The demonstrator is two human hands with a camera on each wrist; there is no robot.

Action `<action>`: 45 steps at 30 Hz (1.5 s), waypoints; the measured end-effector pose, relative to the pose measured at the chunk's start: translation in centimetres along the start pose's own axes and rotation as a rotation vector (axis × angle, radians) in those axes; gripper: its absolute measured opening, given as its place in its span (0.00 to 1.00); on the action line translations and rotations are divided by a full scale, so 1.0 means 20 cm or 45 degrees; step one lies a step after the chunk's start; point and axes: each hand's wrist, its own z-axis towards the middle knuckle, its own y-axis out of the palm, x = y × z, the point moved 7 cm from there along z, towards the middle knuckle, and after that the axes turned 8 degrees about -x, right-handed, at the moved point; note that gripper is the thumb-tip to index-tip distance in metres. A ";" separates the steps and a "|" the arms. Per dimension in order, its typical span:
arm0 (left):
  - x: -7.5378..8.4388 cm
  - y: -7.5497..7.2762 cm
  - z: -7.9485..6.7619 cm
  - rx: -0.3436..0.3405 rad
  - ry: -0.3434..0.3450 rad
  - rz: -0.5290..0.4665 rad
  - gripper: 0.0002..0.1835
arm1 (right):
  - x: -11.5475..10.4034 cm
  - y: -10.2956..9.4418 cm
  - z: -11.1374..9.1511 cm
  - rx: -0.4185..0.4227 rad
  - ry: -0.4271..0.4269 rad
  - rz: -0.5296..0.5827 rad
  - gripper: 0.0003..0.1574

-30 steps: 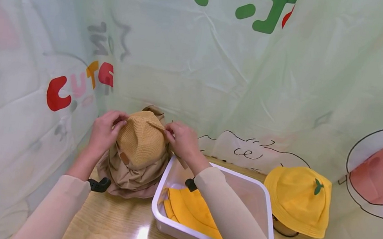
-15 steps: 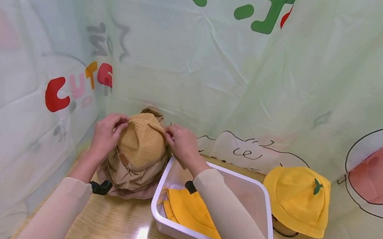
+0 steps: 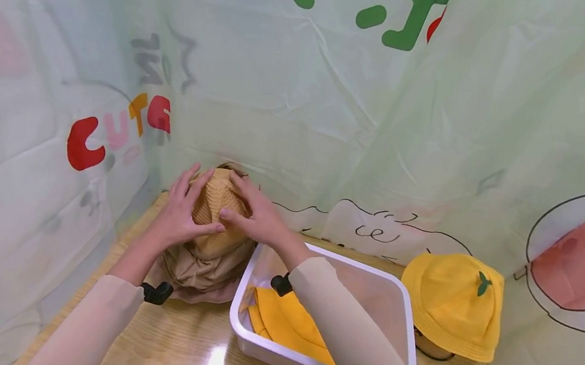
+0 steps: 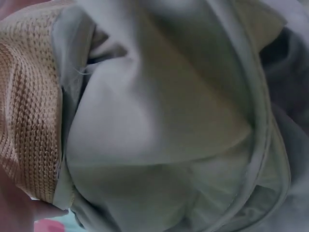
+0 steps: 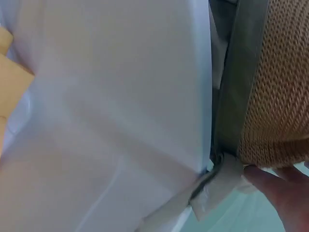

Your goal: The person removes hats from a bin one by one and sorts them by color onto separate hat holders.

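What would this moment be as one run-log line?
left hand: at woven hat, fingers spread | right hand: opposite side | white bin: yellow fabric inside | yellow hat: beside bin

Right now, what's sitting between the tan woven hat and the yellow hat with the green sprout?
In the head view, a white bin holding yellow cloth stands between the tan hat and yellow hat; the right sleeve crosses above it.

Head view: woven hat crown [image 3: 215, 198] partly hidden by left hand [image 3: 181, 212] and right hand [image 3: 258, 218]. Right sleeve [image 3: 357, 328] obscures part of yellow cloth [image 3: 287, 320]. Green lettering [image 3: 415, 22] cut by top edge. Object beneath yellow hat [image 3: 454, 303] mostly covered. Both wrist views: hands cropped.
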 end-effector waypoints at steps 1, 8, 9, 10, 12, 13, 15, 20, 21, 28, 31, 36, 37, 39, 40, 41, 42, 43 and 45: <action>-0.01 0.01 0.00 -0.007 -0.010 -0.002 0.63 | 0.00 0.02 0.01 -0.029 0.005 -0.018 0.53; -0.06 0.06 0.01 0.000 -0.004 -0.006 0.64 | 0.05 0.07 0.02 -0.044 0.030 -0.016 0.57; -0.06 0.07 0.01 -0.001 -0.001 -0.002 0.64 | 0.05 0.08 0.03 -0.045 0.030 -0.011 0.57; -0.07 0.07 0.00 0.000 -0.001 -0.002 0.64 | 0.06 0.08 0.03 -0.047 0.028 -0.008 0.57; -0.07 0.08 0.00 -0.002 -0.005 -0.001 0.64 | 0.07 0.10 0.03 -0.051 0.029 0.002 0.58; -0.07 0.08 0.00 -0.006 -0.007 -0.001 0.64 | 0.08 0.10 0.03 -0.055 0.032 0.005 0.58; -0.08 0.09 0.00 -0.015 -0.017 -0.008 0.64 | 0.09 0.11 0.03 -0.060 0.039 0.013 0.57; -0.11 0.09 -0.01 -0.039 -0.049 -0.022 0.64 | 0.10 0.12 0.04 -0.080 0.057 0.012 0.56; -0.11 0.09 -0.01 -0.043 -0.054 -0.022 0.64 | 0.10 0.12 0.04 -0.084 0.064 0.011 0.56; -0.15 0.11 0.00 -0.061 -0.058 -0.014 0.65 | 0.13 0.13 0.05 -0.108 0.106 -0.023 0.57; -0.16 0.11 -0.01 -0.058 -0.065 -0.028 0.65 | 0.13 0.13 0.05 -0.112 0.108 -0.034 0.57; -0.17 0.12 -0.01 -0.046 -0.064 -0.062 0.65 | 0.15 0.14 0.06 -0.117 0.110 -0.040 0.56; -0.17 0.12 -0.01 -0.038 -0.057 -0.068 0.66 | 0.15 0.14 0.06 -0.117 0.111 -0.044 0.56; -0.18 0.12 -0.01 -0.021 -0.046 -0.077 0.66 | 0.15 0.14 0.06 -0.118 0.115 -0.049 0.56; -0.18 0.12 -0.02 -0.011 -0.041 -0.080 0.66 | 0.15 0.14 0.06 -0.118 0.117 -0.054 0.56; -0.18 0.12 -0.02 -0.002 -0.038 -0.084 0.67 | 0.15 0.14 0.07 -0.119 0.119 -0.058 0.56; -0.19 0.13 -0.02 0.004 -0.040 -0.086 0.67 | 0.15 0.14 0.07 -0.121 0.122 -0.060 0.56; -0.19 0.13 -0.02 0.010 -0.043 -0.086 0.68 | 0.15 0.14 0.07 -0.124 0.125 -0.064 0.56; -0.20 0.13 -0.03 0.018 -0.047 -0.087 0.68 | 0.15 0.13 0.07 -0.121 0.123 -0.061 0.56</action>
